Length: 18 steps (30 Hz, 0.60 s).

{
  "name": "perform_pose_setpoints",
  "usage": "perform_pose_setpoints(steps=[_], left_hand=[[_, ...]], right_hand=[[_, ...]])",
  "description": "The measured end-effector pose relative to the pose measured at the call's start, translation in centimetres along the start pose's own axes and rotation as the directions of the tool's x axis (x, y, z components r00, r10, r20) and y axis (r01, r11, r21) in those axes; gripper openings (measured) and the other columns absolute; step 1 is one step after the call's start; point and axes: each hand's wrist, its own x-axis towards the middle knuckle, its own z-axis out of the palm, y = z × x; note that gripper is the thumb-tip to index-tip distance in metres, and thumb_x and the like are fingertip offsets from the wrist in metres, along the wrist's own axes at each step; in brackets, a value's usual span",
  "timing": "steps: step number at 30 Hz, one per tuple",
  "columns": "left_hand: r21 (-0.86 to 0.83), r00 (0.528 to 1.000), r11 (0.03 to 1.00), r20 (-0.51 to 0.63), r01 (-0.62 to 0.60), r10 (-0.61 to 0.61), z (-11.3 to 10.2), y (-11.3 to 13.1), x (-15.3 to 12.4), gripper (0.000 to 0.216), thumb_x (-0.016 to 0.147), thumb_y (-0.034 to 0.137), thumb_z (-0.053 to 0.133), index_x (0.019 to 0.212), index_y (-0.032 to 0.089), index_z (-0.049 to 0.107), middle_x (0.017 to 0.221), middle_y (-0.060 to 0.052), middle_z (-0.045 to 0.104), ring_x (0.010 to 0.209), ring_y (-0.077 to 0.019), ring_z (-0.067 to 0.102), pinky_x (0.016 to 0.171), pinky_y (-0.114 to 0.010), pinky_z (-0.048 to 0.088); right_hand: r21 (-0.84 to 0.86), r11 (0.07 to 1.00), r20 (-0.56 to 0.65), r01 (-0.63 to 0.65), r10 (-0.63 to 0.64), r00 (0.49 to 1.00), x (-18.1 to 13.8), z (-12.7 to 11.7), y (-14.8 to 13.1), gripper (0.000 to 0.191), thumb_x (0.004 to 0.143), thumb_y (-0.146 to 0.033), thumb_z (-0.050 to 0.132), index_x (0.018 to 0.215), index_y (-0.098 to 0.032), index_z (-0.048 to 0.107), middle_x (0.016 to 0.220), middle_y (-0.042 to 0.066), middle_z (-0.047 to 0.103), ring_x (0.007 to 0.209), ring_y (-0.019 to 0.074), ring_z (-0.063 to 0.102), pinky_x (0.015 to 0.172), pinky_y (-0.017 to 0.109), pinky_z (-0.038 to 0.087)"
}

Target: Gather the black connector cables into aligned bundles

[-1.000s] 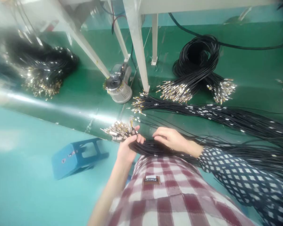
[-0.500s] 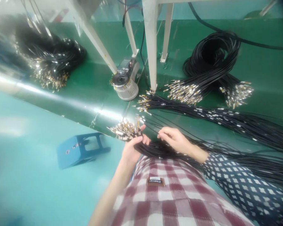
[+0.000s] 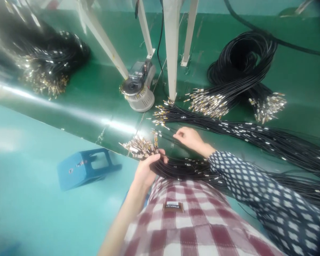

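My left hand point(image 3: 146, 169) is closed around a thick bundle of black cables point(image 3: 173, 170), just behind their metal-tipped ends. Those pale silver and gold connectors point(image 3: 140, 146) fan out to the left of the thumb. Up and to the right, my right hand point(image 3: 189, 139) has thumb and forefinger pinched on a thin black cable, though the fingers partly hide it. A few single cable ends point(image 3: 156, 133) lie between the two hands. Beyond my right hand a second cable bundle point(image 3: 202, 121) stretches along the green surface, connectors toward the left.
A coiled cable bundle point(image 3: 242, 60) lies at the back right, another cable heap point(image 3: 50, 53) at the left. A round grey-white device point(image 3: 138, 94) stands beside the white table legs point(image 3: 172, 53). On the light floor, left of the green surface's edge, is a blue stool point(image 3: 85, 169).
My right hand has moved up and slightly left, away from the held bundle toward the loose cable ends. My left hand keeps its hold. The view has shifted a little.
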Motion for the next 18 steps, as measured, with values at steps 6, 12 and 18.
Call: perform_pose_setpoints(steps=[6, 12, 18], left_hand=[[-0.006, 0.998, 0.998, 0.015, -0.060, 0.060, -0.3, -0.2, -0.1, 0.016, 0.065, 0.018, 0.071, 0.080, 0.012, 0.071, 0.081, -0.006, 0.068, 0.076, -0.0182, 0.063, 0.076, -0.030, 0.051], [-0.045, 0.996, 0.995, -0.026, -0.091, 0.090, 0.3, -0.3, 0.1, 0.031, 0.066, 0.017, 0.069, 0.097, 0.011, 0.073, 0.105, -0.010, 0.070, 0.093, -0.0218, 0.063, 0.088, -0.033, 0.050], [-0.038, 0.988, 0.990, 0.071, -0.135, 0.137, 0.7, -0.4, -0.1, 0.016, 0.070, 0.018, 0.067, 0.084, 0.014, 0.073, 0.087, -0.008, 0.071, 0.081, -0.0192, 0.065, 0.080, -0.032, 0.052]], right_hand=[[-0.009, 0.995, -0.002, -0.095, 0.095, 0.995, 2.8, 1.4, 2.4, 0.008, 0.085, -0.021, 0.060, 0.079, -0.017, 0.064, 0.094, 0.008, 0.066, 0.085, 0.0198, 0.063, 0.076, 0.030, 0.044], [0.441, 0.897, 0.163, 0.028, -0.111, 0.980, -3.5, -1.9, 0.7, 0.016, 0.089, -0.034, 0.053, 0.086, -0.018, 0.056, 0.073, 0.002, 0.068, 0.069, 0.0130, 0.063, 0.067, 0.024, 0.048], [0.329, 0.939, 0.147, 0.103, -0.159, 0.976, -8.1, -3.9, -0.3, 0.016, 0.085, -0.033, 0.060, 0.081, -0.017, 0.062, 0.057, -0.002, 0.059, 0.049, 0.0093, 0.048, 0.048, 0.021, 0.036]])
